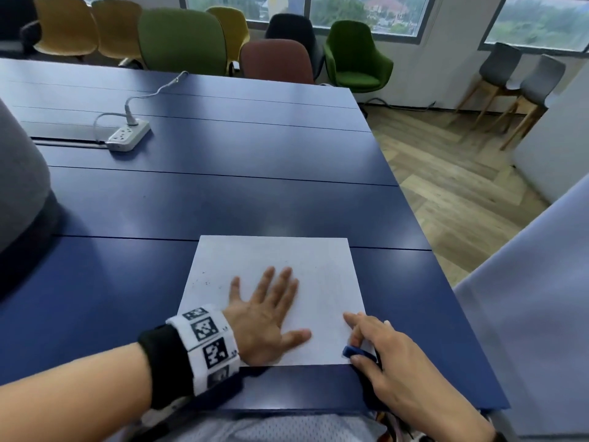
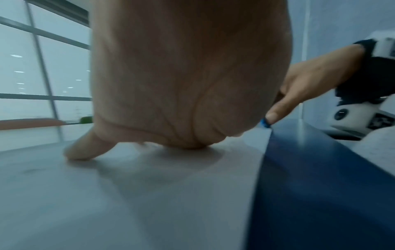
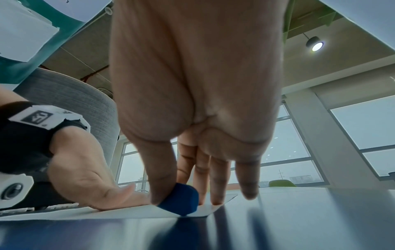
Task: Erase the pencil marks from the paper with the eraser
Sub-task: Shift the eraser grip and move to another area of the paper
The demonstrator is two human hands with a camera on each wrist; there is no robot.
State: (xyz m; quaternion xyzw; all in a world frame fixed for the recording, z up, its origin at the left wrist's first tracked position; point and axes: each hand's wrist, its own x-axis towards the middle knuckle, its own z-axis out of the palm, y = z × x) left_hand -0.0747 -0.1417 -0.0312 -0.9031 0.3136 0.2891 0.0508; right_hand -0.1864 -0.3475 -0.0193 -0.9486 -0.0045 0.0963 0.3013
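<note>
A white sheet of paper (image 1: 280, 260) lies on the blue table (image 1: 223, 193) near its front edge. Small dark specks (image 1: 204, 282) dot the sheet's left part. My left hand (image 1: 271, 301) lies flat on the paper with fingers spread, its palm (image 2: 188, 76) pressing down. My right hand (image 1: 360, 338) pinches a small blue eraser (image 1: 350, 351) at the paper's near right corner. The thumb presses the eraser (image 3: 181, 199) onto the sheet (image 3: 128, 214), and the other fingertips touch the paper beyond it. The eraser (image 2: 265, 123) also peeks out in the left wrist view.
A white power strip (image 1: 129, 135) with its cable lies far back on the left. A grey chair back (image 1: 19, 186) stands at the left edge. Coloured chairs (image 1: 181, 36) line the far side. The table's right edge (image 1: 414, 224) drops to wooden floor.
</note>
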